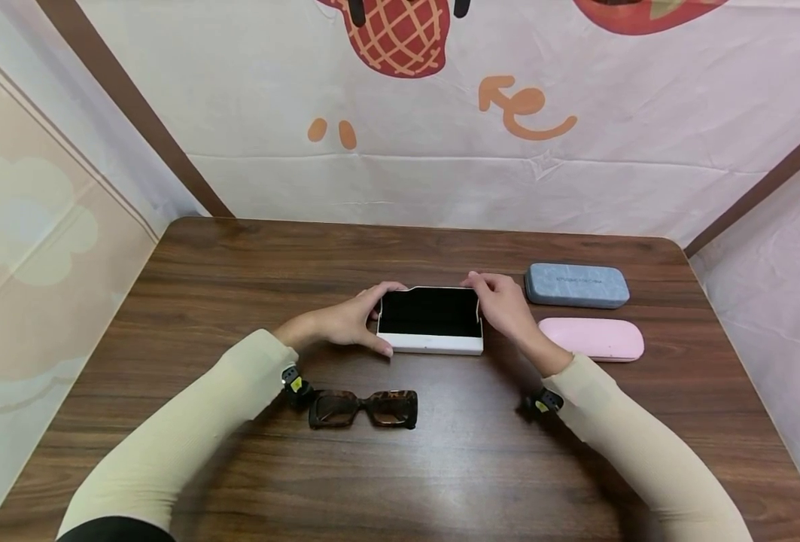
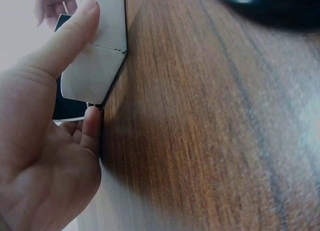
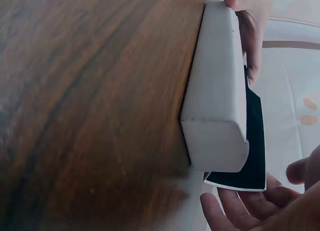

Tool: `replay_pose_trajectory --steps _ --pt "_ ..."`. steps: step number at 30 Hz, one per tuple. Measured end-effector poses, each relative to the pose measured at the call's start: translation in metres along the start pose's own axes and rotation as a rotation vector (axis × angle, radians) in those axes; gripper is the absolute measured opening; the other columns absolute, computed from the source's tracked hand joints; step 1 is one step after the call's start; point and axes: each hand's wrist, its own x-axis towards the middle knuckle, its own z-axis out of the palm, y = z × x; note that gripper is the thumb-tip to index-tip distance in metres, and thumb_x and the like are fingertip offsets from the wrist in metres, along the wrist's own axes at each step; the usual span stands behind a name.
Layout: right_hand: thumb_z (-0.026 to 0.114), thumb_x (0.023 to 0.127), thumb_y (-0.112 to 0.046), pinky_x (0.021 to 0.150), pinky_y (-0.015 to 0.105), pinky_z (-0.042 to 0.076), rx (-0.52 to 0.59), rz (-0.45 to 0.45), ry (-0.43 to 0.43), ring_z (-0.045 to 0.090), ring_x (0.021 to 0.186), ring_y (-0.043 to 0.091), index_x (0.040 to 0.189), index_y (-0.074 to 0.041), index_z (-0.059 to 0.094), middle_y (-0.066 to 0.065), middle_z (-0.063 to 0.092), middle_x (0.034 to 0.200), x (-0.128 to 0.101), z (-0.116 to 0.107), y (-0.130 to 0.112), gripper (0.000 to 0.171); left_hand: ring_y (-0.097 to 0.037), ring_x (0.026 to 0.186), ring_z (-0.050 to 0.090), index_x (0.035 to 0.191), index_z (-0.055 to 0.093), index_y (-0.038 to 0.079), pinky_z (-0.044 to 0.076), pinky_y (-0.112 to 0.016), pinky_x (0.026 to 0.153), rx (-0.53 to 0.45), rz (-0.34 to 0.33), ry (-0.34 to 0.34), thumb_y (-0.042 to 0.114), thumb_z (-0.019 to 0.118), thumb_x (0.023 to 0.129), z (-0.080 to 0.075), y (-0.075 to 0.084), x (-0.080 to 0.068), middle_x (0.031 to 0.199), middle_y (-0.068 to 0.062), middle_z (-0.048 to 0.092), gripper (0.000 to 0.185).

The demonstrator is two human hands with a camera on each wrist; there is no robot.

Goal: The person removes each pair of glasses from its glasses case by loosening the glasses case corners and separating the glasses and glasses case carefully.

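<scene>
A white glasses case with a black lining stands on the table, its lid raised. My left hand grips the case's left end, thumb along the front and other fingers toward the back. In the left wrist view the thumb lies over the white front. My right hand is at the lid's right edge. In the right wrist view its loosely bent fingers are against or just behind the lid, and the thumb stands apart from it. Tortoiseshell sunglasses lie folded in front of the case.
To the right, a blue glasses case sits behind a pink glasses case, both closed. The right forearm passes beside the pink one. Wooden tabletop surrounds everything, with a printed cloth hanging behind its far edge.
</scene>
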Motion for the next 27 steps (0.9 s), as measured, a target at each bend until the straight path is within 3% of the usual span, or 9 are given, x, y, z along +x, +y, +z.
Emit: replay_pose_trajectory --steps 2,4,7,11,14,20,23,27 --pt "0.045 0.11 -0.036 0.072 0.038 0.042 -0.005 0.007 -0.007 0.053 0.069 0.023 0.117 -0.007 0.075 0.012 0.059 0.074 0.001 0.0 0.001 0.042 -0.027 0.103 0.041 0.156 0.026 0.017 0.04 -0.04 0.091 -0.003 0.002 0.0 0.021 0.09 0.079 0.0 0.0 0.0 0.133 -0.014 0.038 0.1" --pt "0.048 0.109 -0.034 0.064 0.036 0.041 -0.006 0.013 -0.012 0.051 0.062 0.019 0.116 -0.007 0.075 0.01 0.06 0.069 0.002 0.0 0.003 0.039 -0.027 0.102 0.041 0.155 0.027 0.018 0.04 -0.04 0.091 -0.003 0.004 0.002 0.021 0.09 0.079 0.0 -0.001 0.0 0.13 -0.015 0.039 0.1" --pt "0.051 0.108 -0.033 0.061 0.034 0.041 -0.019 0.018 -0.023 0.052 0.06 0.015 0.118 -0.007 0.074 0.008 0.062 0.07 0.003 0.0 0.005 0.036 -0.027 0.102 0.041 0.155 0.027 0.018 0.039 -0.04 0.09 0.002 0.005 0.007 0.022 0.091 0.078 0.0 -0.001 0.0 0.125 -0.015 0.041 0.1" --pt "0.053 0.107 -0.034 0.065 0.034 0.043 -0.039 0.027 -0.039 0.054 0.065 0.017 0.121 -0.007 0.073 0.007 0.064 0.073 0.004 0.001 0.007 0.037 -0.027 0.103 0.043 0.155 0.028 0.018 0.04 -0.039 0.091 0.007 0.003 0.015 0.022 0.091 0.078 0.0 0.0 0.0 0.134 -0.014 0.04 0.1" --pt "0.052 0.107 -0.038 0.072 0.035 0.044 -0.052 0.052 -0.067 0.057 0.071 0.019 0.126 -0.007 0.071 0.008 0.067 0.08 0.004 0.0 0.007 0.041 -0.027 0.103 0.043 0.155 0.027 0.016 0.04 -0.039 0.091 0.011 -0.004 0.02 0.022 0.091 0.078 0.0 0.001 -0.001 0.137 -0.014 0.039 0.101" --pt "0.05 0.107 -0.038 0.081 0.038 0.053 -0.021 0.062 -0.193 0.063 0.091 0.025 0.128 -0.004 0.069 0.014 0.067 0.119 0.005 -0.009 0.007 0.044 -0.025 0.1 0.043 0.157 0.018 0.013 0.039 -0.038 0.085 0.028 -0.055 0.018 0.025 0.091 0.078 0.0 0.003 -0.002 0.11 -0.014 0.042 0.107" --pt "0.049 0.109 -0.033 0.085 0.04 0.056 0.016 0.04 -0.269 0.062 0.102 0.029 0.132 -0.001 0.066 0.018 0.061 0.132 0.006 -0.014 0.009 0.043 -0.025 0.1 0.042 0.157 0.017 0.012 0.038 -0.038 0.085 0.02 -0.055 0.014 0.024 0.091 0.079 0.0 0.004 -0.002 0.114 -0.015 0.042 0.108" --pt "0.048 0.109 -0.03 0.092 0.043 0.055 0.049 0.028 -0.352 0.058 0.113 0.032 0.137 0.001 0.061 0.021 0.057 0.138 0.007 -0.021 0.009 0.044 -0.025 0.099 0.043 0.157 0.017 0.012 0.039 -0.038 0.085 0.014 -0.046 0.011 0.023 0.091 0.079 0.0 0.003 -0.002 0.119 -0.017 0.042 0.108"
